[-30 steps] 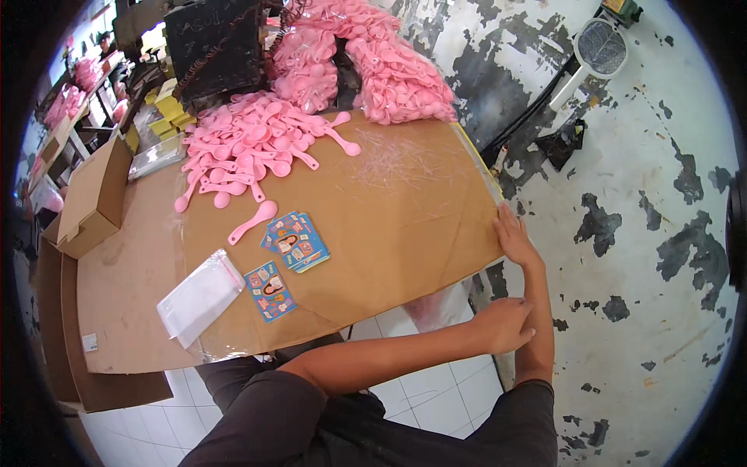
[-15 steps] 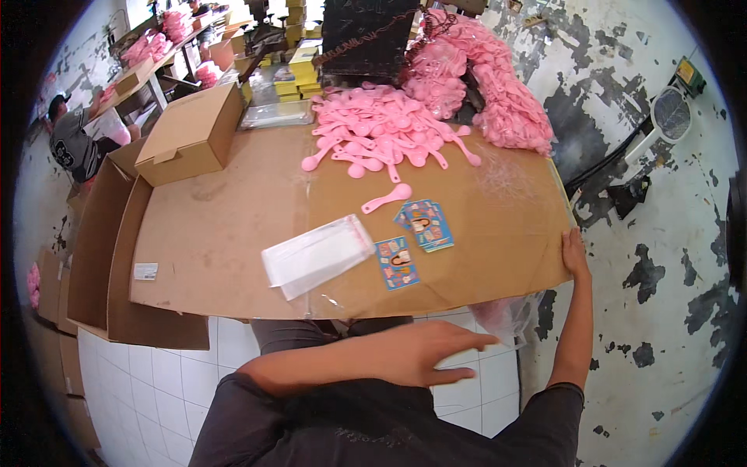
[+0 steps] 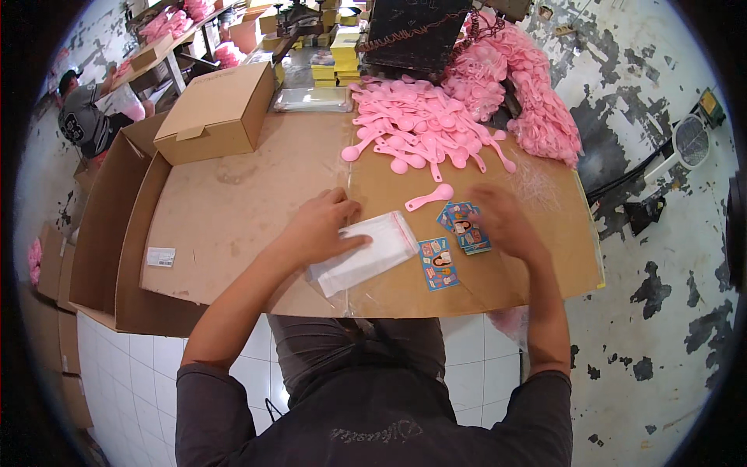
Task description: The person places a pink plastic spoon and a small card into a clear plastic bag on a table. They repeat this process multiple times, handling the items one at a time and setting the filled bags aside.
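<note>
My left hand (image 3: 320, 227) is at the left end of a stack of clear plastic bags (image 3: 377, 251), its thumb over the bags and its fingers apart from the thumb. Over the right edge of a small stack of blue printed cards (image 3: 471, 238), my right hand (image 3: 506, 222) is blurred, and its fingers are hard to make out. One blue card (image 3: 439, 266) lies between the bags and that stack. A single pink measuring spoon (image 3: 429, 198) rests just beyond the cards. Farther back spreads a heap of pink spoons (image 3: 420, 124).
Cardboard (image 3: 233, 226) covers the tabletop. A closed carton (image 3: 214, 117) stands at the back left, beside a long open box (image 3: 105, 226). Bagged pink spoons (image 3: 545, 109) are piled at the back right, near a dark box (image 3: 412, 35). Another person (image 3: 89, 117) is at far left.
My left hand has swung from in front of my body onto the bags. My right hand has left the table's right edge for the cards. The view has shifted.
</note>
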Demonstrator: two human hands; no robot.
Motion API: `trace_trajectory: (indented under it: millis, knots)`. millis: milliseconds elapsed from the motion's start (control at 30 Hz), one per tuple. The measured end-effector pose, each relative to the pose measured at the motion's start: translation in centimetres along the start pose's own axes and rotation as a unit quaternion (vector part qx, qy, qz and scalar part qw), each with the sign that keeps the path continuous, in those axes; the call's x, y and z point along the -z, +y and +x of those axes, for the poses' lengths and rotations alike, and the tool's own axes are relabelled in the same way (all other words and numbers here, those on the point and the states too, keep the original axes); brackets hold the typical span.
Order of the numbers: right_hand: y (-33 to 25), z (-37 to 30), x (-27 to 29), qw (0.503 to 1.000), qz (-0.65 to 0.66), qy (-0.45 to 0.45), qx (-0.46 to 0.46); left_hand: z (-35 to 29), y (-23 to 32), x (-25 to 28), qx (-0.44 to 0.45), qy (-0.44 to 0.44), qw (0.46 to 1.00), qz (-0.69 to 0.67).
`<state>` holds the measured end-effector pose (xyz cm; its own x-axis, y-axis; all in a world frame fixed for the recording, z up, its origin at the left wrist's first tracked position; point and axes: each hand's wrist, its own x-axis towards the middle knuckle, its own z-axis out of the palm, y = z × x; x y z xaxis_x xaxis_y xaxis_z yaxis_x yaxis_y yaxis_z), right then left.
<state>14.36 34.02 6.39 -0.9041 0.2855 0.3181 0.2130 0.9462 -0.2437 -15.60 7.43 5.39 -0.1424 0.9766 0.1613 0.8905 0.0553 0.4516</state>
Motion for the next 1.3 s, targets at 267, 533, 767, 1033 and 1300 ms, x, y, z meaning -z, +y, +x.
trace_trajectory:
  millis: [267, 533, 767, 1033, 1300]
  knots:
    - [-7.3, 4.6, 1.2, 0.950, 0.122, -0.247, 0.146, 0.3, 3.7, -1.3, 0.017, -0.049, 0.995, 0.084]
    - [-6.9, 3.2, -0.6, 0.974, 0.053, -0.214, 0.043, -1.2, 4.7, -1.5, 0.092, -0.020, 0.989, 0.111]
    - [-5.4, 4.5, -0.6, 0.977, 0.159, -0.141, 0.021, 0.1, 3.7, -0.9, 0.098, -0.027, 0.991, 0.085]
    - [-6.4, 9.0, -0.6, 0.919, 0.371, -0.065, -0.118, 3.2, -1.0, -1.7, 0.131, -0.012, 0.969, -0.210]
    - [-4.6, 7.9, -6.4, 0.860, 0.493, 0.014, -0.131, 2.7, -1.2, -2.3, 0.132, 0.038, 0.930, -0.341]
